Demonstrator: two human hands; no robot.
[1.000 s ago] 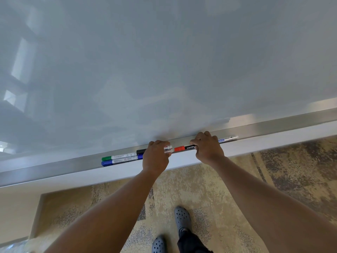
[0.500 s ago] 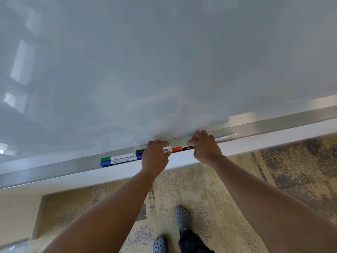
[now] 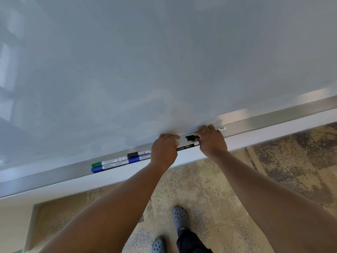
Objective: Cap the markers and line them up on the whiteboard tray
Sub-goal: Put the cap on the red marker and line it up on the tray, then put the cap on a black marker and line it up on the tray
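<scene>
The metal whiteboard tray (image 3: pixel 273 118) runs along the bottom of the whiteboard. On its left part lie a green-capped marker (image 3: pixel 109 162) and a blue-capped marker (image 3: pixel 109 167), then a black-capped marker (image 3: pixel 135 154) and a second blue-capped marker (image 3: pixel 136 159). My left hand (image 3: pixel 165 151) is closed over one end of a black-barrelled marker (image 3: pixel 186 147) that lies on the tray. My right hand (image 3: pixel 212 141) pinches a small black cap (image 3: pixel 190 137) just above that marker's white end. Another marker's white end (image 3: pixel 222 129) shows past my right hand.
The whiteboard (image 3: pixel 164 61) fills the upper view. Below the tray is a white ledge (image 3: pixel 255 134), then patterned carpet (image 3: pixel 273 170). My two grey clogs (image 3: pixel 179 216) stand under my arms.
The red cap seen between my hands is out of sight now. A black cap has appeared at my right fingertips. The black barrel's white end now shows between my hands.
</scene>
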